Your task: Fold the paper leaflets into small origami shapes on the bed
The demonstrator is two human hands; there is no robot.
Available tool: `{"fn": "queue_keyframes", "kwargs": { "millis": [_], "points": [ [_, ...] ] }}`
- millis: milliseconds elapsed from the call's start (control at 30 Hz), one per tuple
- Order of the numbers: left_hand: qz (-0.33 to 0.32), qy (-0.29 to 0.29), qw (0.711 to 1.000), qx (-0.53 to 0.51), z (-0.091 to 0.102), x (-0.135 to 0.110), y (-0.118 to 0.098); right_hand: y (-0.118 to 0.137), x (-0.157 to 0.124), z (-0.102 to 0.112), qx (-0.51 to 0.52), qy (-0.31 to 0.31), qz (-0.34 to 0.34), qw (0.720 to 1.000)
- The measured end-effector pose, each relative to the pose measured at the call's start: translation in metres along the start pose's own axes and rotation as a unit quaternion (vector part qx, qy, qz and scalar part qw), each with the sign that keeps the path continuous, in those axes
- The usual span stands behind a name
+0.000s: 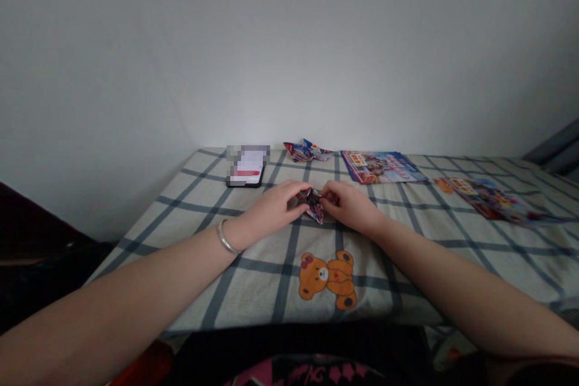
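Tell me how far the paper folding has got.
Done, it seems: one folded paper piece lies at the back of the checked cloth. In hand: the left hand and right hand pinch a small paper, partly folded. Remaining: a flat sheet and a second sheet lie unfolded.

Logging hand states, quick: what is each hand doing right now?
Left hand: closed, pinching the folded printed paper.
Right hand: closed, pinching the same paper.

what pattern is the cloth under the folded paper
The cloth is cream with a dark grey-blue check and an orange teddy bear print; the head view shows it.
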State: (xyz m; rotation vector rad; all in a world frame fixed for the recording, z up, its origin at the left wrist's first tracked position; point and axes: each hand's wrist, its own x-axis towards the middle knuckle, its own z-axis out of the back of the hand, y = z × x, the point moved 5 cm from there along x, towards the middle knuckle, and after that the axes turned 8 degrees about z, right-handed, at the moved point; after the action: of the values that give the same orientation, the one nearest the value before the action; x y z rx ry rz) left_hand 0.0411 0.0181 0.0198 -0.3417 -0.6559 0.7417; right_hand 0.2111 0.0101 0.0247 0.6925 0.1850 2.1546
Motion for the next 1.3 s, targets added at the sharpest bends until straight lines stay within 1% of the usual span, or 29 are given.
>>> {"fn": "queue_keyframes", "kwargs": {
  "millis": [167, 300, 467, 700, 833, 933, 1033, 1200, 1300],
  "points": [
    [-0.059, 0.037, 0.997, 0.017, -0.001, 0.000, 0.000, -0.003, -0.002, 0.004, 0.002, 0.006, 0.107, 0.994],
    [-0.097, 0.059, 0.993, 0.031, -0.004, -0.001, -0.001, -0.008, -0.002, 0.007, 0.011, 0.009, 0.138, 0.990],
    [-0.110, 0.071, 0.990, 0.055, -0.004, -0.001, -0.002, -0.009, -0.002, 0.007, 0.018, 0.025, 0.158, 0.987],
    [-0.105, 0.062, 0.990, 0.074, 0.000, -0.001, -0.004, -0.010, -0.003, 0.006, 0.018, 0.042, 0.166, 0.985],
    [-0.132, 0.079, 0.984, 0.095, -0.003, -0.002, -0.004, -0.007, -0.004, 0.006, 0.017, 0.055, 0.176, 0.983],
    [-0.151, 0.089, 0.978, 0.113, -0.005, -0.003, -0.003, -0.008, -0.003, 0.005, 0.018, 0.069, 0.166, 0.984],
    [-0.150, 0.092, 0.977, 0.121, -0.006, -0.003, -0.002, -0.009, -0.003, 0.003, 0.011, 0.079, 0.154, 0.985],
    [-0.153, 0.103, 0.975, 0.125, -0.005, -0.003, -0.004, -0.010, -0.003, -0.001, -0.016, 0.070, 0.121, 0.990],
    [-0.163, 0.105, 0.974, 0.121, -0.004, -0.002, -0.006, -0.008, -0.003, -0.003, -0.033, 0.066, 0.113, 0.991]
  ]
}}
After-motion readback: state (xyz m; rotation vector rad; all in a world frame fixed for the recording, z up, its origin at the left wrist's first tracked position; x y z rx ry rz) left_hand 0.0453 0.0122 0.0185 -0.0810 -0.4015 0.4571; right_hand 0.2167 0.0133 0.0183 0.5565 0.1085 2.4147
